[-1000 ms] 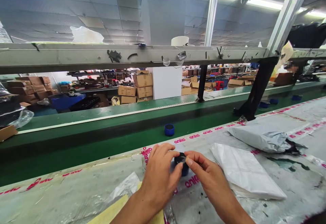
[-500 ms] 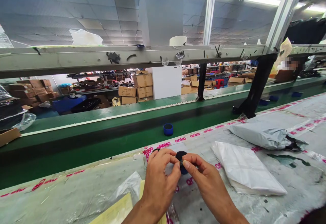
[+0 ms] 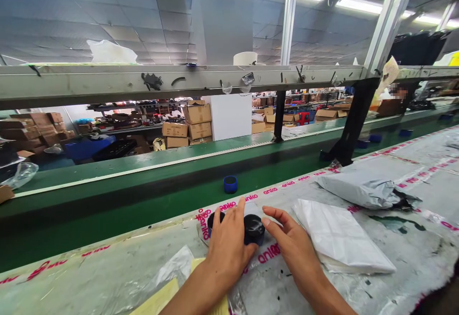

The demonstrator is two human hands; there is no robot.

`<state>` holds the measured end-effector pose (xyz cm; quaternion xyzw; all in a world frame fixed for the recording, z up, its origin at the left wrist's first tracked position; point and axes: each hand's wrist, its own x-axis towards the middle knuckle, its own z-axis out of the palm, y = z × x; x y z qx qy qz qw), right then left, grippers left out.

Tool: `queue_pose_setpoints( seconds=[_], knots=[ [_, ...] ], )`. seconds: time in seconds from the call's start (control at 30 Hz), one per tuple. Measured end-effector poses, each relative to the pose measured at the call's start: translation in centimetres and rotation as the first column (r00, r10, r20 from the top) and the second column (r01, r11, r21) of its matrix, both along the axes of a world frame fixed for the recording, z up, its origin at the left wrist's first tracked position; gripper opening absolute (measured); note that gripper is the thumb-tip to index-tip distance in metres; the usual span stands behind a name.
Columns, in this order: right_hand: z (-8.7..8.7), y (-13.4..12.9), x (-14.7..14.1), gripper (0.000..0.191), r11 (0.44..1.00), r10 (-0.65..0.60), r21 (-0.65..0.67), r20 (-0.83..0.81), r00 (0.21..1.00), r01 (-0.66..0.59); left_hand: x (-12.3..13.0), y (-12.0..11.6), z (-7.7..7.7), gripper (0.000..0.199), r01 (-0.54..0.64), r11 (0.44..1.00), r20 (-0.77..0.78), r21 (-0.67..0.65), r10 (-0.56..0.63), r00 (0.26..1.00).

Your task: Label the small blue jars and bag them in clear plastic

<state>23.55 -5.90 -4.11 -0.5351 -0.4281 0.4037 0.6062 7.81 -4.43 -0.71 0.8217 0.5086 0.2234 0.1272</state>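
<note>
My left hand [image 3: 229,238] reaches over the bench with fingers stretched out, between two short round dark pieces. One, a blue-and-black cylinder [image 3: 254,229], has a shiny black top; my left thumb lies near its front edge, and I cannot tell whether it touches. The other dark round piece [image 3: 211,222] is partly covered by my left fingers. To the right of the shiny-topped cylinder is my right hand [image 3: 296,245], thumb and forefinger apart, with nothing visible between them. A similar blue cylinder [image 3: 230,185] stands on the green conveyor belt [image 3: 172,188] beyond.
Folded white plastic sheeting [image 3: 344,238] and a grey plastic bag [image 3: 362,188] lie to the right. Yellow paper [image 3: 158,300] sits at the front left. A black post [image 3: 353,124] rises beside the belt, supporting a grey overhead rail [image 3: 201,78]. Further blue cylinders [image 3: 375,138] stand farther along.
My fingers have come away from the top of the dark cylinder. The left hand has opened and stretched forward; the right has drawn slightly aside. The view has shifted a little.
</note>
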Motion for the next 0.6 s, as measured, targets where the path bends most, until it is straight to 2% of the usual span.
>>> queue_pose_setpoints(
  seconds=[0.07,0.17,0.43,0.6],
  knots=[
    [-0.1,0.0,0.0,0.045,0.999,0.024,-0.021,-0.046,0.999,-0.025,0.4,0.1,0.1,0.093,-0.019,0.999,-0.004,-0.028,0.019,1.000],
    [0.0,-0.1,0.1,0.037,0.997,0.049,-0.049,-0.117,0.992,-0.055,0.7,0.1,-0.2,0.093,-0.022,1.000,0.037,-0.004,0.022,0.999],
    [-1.4,0.0,0.2,0.031,0.991,0.114,-0.035,-0.259,0.959,-0.127,1.0,0.1,-2.0,0.099,0.014,0.999,0.199,0.044,-0.022,0.980],
    [-0.6,-0.4,0.0,0.025,0.991,0.119,-0.041,-0.157,0.980,-0.127,0.8,0.2,-2.4,0.097,0.042,0.999,0.260,0.028,-0.048,0.964]
  ],
)
